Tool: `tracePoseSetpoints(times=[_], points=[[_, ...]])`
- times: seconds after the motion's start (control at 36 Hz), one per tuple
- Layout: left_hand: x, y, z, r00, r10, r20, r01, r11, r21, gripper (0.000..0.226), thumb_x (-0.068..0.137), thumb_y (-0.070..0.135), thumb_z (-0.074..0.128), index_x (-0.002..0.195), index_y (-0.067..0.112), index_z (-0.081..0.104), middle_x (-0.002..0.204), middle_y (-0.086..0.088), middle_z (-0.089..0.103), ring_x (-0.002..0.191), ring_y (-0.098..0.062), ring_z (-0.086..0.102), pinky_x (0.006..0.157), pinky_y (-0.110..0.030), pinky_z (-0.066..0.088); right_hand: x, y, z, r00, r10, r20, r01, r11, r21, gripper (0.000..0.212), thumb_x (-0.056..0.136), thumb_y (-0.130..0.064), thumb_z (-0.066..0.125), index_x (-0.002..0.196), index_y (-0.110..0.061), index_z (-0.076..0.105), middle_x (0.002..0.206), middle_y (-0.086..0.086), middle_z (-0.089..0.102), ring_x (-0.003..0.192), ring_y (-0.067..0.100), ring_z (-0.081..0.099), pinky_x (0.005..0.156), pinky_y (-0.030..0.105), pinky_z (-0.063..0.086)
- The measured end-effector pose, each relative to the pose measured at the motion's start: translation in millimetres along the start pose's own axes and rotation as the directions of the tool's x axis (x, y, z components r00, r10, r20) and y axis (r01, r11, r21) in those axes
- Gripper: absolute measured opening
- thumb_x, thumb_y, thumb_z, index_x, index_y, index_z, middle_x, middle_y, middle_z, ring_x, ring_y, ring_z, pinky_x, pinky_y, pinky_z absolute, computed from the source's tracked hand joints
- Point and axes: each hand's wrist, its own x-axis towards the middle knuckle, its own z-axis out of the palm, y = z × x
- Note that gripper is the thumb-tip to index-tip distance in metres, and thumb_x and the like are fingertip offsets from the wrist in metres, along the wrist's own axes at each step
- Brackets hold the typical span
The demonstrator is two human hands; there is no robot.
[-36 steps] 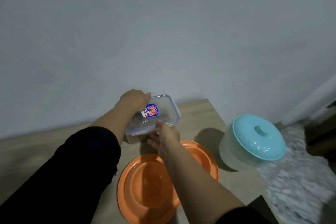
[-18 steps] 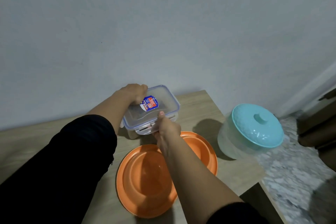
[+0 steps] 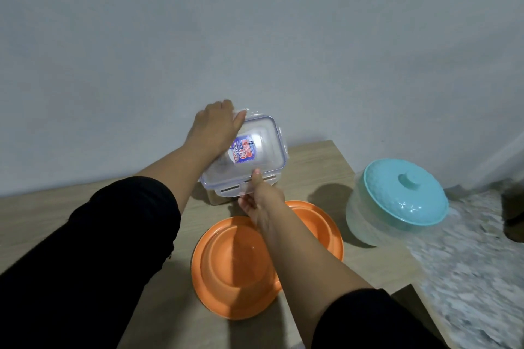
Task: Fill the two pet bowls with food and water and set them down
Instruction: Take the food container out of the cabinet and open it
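Note:
Two orange bowls lie on the wooden table (image 3: 317, 161): the near bowl (image 3: 235, 266) overlaps the far bowl (image 3: 317, 224), which my right forearm partly hides. Behind them stands a clear rectangular food container whose clear lid (image 3: 261, 150) carries a blue and red label. The lid is tilted up at its far left. My left hand (image 3: 215, 127) grips the lid's far left corner. My right hand (image 3: 261, 198) pinches the lid's front latch flap with its thumb on top. The container's contents are hidden.
A frosted round tub with a turquoise knobbed lid (image 3: 402, 195) stands at the table's right end. The table's right edge drops to a mottled grey floor (image 3: 467, 263). A plain grey wall (image 3: 255, 37) closes the back.
The lid has come up and tilted at its far left under my left hand. My right thumb has moved onto the front latch. My head has shifted, so the scene sits higher.

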Motion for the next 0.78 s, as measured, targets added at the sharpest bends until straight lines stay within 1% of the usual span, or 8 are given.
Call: tracePoseSetpoints(times=[0.14,0.22,0.33,0.42,0.53,0.61,0.69,0.78], points=[[-9,-1,-31,1.0,-0.025,0.001,0.025,0.998,-0.058,0.045,0.101,0.044,0.035,0.11,0.004,0.054,0.11,-0.015,0.06,0.105,-0.034,0.053,0.085,-0.041,0.042,-17,-3,9,1.0,0.004,-0.015,-0.003,1.0,0.025,0.026,0.088,-0.036,0.065,0.082,-0.013,0.054,0.076,0.006,0.061,0.065,0.018,0.058,0.069,0.031,0.056],[-24,-13,-54,0.995,-0.102,-0.009,0.101,0.993,-0.066,0.049,0.099,0.048,0.037,0.115,0.004,0.053,0.115,-0.015,0.058,0.109,-0.034,0.052,0.085,-0.041,0.043,-38,-2,24,0.995,-0.083,-0.058,0.081,0.996,-0.036,0.03,0.087,-0.038,0.066,0.098,-0.011,0.058,0.082,0.004,0.061,0.076,0.026,0.061,0.077,0.039,0.056],[-53,-34,-81,0.966,-0.257,-0.006,0.256,0.962,-0.093,0.052,0.096,0.05,0.042,0.124,0.007,0.049,0.123,-0.016,0.056,0.116,-0.035,0.05,0.09,-0.042,0.042,-69,6,42,0.97,-0.234,-0.06,0.227,0.968,-0.108,0.051,0.076,-0.041,0.071,0.115,-0.01,0.057,0.108,0.01,0.067,0.097,0.033,0.065,0.089,0.043,0.054],[-87,-55,-94,0.901,-0.434,0.011,0.428,0.883,-0.193,0.049,0.097,0.046,0.043,0.129,0.009,0.046,0.127,-0.019,0.054,0.118,-0.037,0.051,0.093,-0.042,0.043,-80,17,53,0.969,-0.248,-0.004,0.242,0.949,-0.203,0.053,0.069,-0.035,0.074,0.111,-0.007,0.057,0.105,0.012,0.068,0.092,0.033,0.067,0.085,0.047,0.055],[-150,-87,-90,0.739,-0.658,0.148,0.671,0.694,-0.261,0.046,0.1,0.039,0.035,0.123,0.002,0.05,0.126,-0.027,0.051,0.116,-0.041,0.05,0.094,-0.04,0.041,-72,45,66,0.98,-0.176,0.097,0.201,0.863,-0.463,0.053,0.066,-0.028,0.069,0.112,-0.004,0.061,0.114,0.016,0.068,0.102,0.035,0.066,0.091,0.046,0.054],[-195,-105,-78,0.653,-0.73,0.203,0.757,0.618,-0.213,0.061,0.09,0.041,0.017,0.113,0.001,0.058,0.123,-0.026,0.056,0.114,-0.043,0.053,0.095,-0.04,0.041,-105,57,62,0.981,-0.098,0.166,0.179,0.779,-0.601,0.053,0.071,-0.02,0.061,0.121,-0.001,0.058,0.122,0.013,0.062,0.101,0.029,0.062,0.092,0.038,0.051],[-231,-113,-64,0.585,-0.781,0.219,0.811,0.564,-0.156,0.049,0.098,0.025,0.023,0.114,0.0,0.062,0.123,-0.026,0.059,0.116,-0.041,0.053,0.097,-0.039,0.041,-119,74,56,0.974,-0.055,0.22,0.195,0.697,-0.69,0.038,0.087,-0.012,0.053,0.123,0.0,0.057,0.125,0.015,0.06,0.103,0.028,0.06,0.085,0.032,0.049],[-257,-111,-56,0.531,-0.814,0.235,0.847,0.512,-0.14,0.043,0.1,0.018,0.029,0.115,-0.003,0.063,0.123,-0.025,0.061,0.116,-0.039,0.055,0.096,-0.039,0.043,-114,96,55,0.974,-0.014,0.227,0.179,0.663,-0.727,0.041,0.081,-0.012,0.056,0.119,0.002,0.06,0.124,0.016,0.063,0.109,0.036,0.061,0.093,0.043,0.052]])
